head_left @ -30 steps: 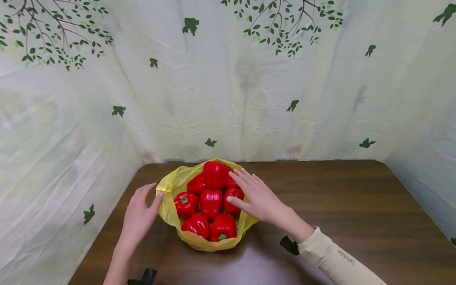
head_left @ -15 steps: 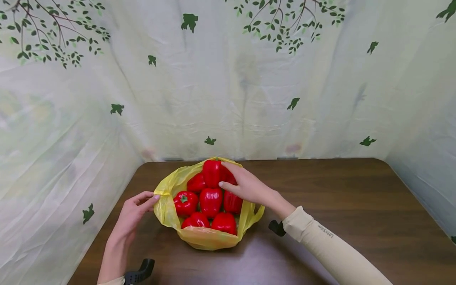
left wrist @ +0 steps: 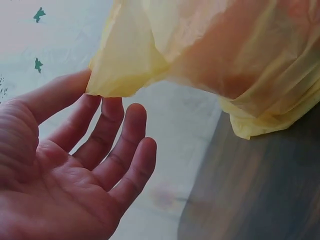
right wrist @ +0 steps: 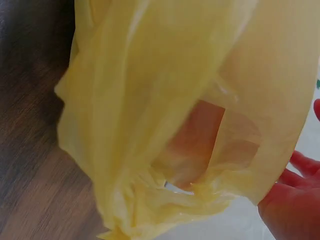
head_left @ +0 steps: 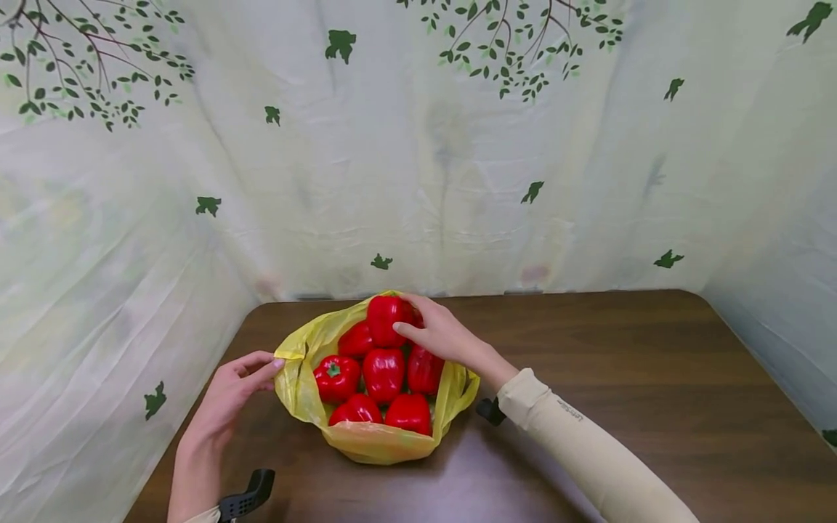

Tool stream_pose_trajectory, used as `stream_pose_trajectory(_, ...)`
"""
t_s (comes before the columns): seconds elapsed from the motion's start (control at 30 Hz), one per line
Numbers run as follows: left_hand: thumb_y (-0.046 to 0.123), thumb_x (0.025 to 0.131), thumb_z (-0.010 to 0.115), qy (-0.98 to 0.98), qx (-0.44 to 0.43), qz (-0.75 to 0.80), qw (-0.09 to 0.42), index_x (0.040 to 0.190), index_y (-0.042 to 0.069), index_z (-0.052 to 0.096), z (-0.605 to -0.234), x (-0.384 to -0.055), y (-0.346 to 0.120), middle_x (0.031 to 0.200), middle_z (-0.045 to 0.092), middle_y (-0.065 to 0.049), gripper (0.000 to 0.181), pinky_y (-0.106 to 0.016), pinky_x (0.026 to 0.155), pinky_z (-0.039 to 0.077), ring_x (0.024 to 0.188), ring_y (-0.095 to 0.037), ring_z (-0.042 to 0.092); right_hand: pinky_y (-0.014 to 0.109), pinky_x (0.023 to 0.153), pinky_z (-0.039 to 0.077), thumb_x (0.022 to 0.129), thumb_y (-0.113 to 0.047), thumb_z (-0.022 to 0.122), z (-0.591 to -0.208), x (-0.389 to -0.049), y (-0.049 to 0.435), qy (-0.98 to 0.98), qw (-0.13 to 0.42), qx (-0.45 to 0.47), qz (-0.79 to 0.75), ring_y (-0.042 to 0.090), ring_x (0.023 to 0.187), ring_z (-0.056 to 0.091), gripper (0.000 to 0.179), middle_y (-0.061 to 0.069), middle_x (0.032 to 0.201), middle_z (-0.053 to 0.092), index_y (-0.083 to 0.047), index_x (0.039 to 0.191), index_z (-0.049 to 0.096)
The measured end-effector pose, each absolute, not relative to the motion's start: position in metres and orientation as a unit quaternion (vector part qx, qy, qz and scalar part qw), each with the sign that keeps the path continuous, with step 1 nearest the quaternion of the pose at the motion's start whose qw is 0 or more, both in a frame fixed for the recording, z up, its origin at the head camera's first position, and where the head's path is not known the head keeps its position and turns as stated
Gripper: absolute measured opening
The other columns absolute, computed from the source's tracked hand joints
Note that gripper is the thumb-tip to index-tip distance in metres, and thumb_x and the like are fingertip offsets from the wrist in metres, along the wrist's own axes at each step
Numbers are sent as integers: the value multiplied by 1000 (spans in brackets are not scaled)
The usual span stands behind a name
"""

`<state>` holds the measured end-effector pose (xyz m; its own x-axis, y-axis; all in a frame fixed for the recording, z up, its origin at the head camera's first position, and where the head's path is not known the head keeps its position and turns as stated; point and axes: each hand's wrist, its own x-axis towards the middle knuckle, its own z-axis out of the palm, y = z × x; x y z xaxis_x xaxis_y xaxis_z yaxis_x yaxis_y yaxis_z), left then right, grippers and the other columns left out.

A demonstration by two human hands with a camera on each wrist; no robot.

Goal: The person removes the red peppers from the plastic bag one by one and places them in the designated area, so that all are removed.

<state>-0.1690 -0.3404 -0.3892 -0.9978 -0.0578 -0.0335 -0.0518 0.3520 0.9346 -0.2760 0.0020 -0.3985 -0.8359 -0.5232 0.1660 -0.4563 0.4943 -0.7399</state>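
Observation:
A yellow plastic bag (head_left: pixel 379 447) stands wide-mouthed on the table, filled with several shiny red bell peppers (head_left: pixel 383 375). My left hand (head_left: pixel 229 396) pinches the bag's left rim between thumb and fingers; in the left wrist view, the other fingers of this left hand (left wrist: pixel 80 165) fan out below the bag's edge (left wrist: pixel 135 55). My right hand (head_left: pixel 447 335) reaches over the right rim and grips the topmost pepper (head_left: pixel 384 319), thumb in front, fingers hidden behind. In the right wrist view the yellow bag (right wrist: pixel 130 110) covers most of the scene, with part of the right hand (right wrist: pixel 295 205) at the edge.
The dark brown wooden table (head_left: pixel 621 378) extends to the right of the bag. Behind and at both sides hangs a pale curtain (head_left: pixel 418 160) printed with green leaves and branches. A black wrist camera mount (head_left: pixel 248 495) sits on the left wrist.
My right hand has moved left from the bag's right side onto the top pepper. My left thumb and fingers have closed on the bag's rim and drawn it slightly left.

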Motion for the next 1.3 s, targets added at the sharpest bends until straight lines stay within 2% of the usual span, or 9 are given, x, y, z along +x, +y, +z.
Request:
stream_pose_trajectory(0.33, 33, 95, 66, -845, 60, -531, -5, 114, -4, 66, -387, -170, -334, 91, 68, 2, 41, -32, 79, 53, 79, -19, 63, 37, 91, 51, 92, -42, 67, -396, -280, -6, 863, 57, -255, -432, 16, 110, 56, 64, 2, 130, 57, -15, 144, 41)
stream_pose_trajectory(0.67, 34, 95, 66, -848, 62, -526, -1, 113, -3, 67, -390, -172, -330, 93, 67, 0, 41, -30, 75, 53, 84, -15, 60, 40, 83, 53, 85, -49, 72, -396, -278, -22, 877, 13, -216, -429, 17, 106, 54, 65, 0, 124, 51, -19, 135, 47)
stream_pose_trajectory(0.9, 37, 95, 66, -851, 65, -520, 8, 112, -2, 67, -389, -170, -327, 94, 67, -1, 42, -30, 75, 53, 86, -16, 58, 39, 82, 53, 85, -38, 76, -398, -276, -24, 869, 1, -199, -454, 19, 104, 53, 54, 2, 123, 49, -18, 128, 50)
stream_pose_trajectory(1.17, 38, 95, 66, -851, 71, -520, 12, 112, -1, 67, -383, -167, -324, 95, 67, 0, 43, -29, 75, 53, 87, -16, 58, 36, 81, 55, 84, -30, 77, -397, -270, -20, 836, 9, -225, -501, 18, 106, 56, 70, 1, 127, 52, -16, 142, 42)
stream_pose_trajectory(1.3, 37, 94, 66, -850, 73, -521, 11, 113, -1, 67, -382, -166, -322, 95, 67, 0, 43, -30, 76, 53, 86, -16, 58, 36, 82, 55, 83, -28, 76, -392, -263, -17, 816, 19, -235, -528, 17, 104, 58, 70, -1, 127, 56, -17, 144, 41)
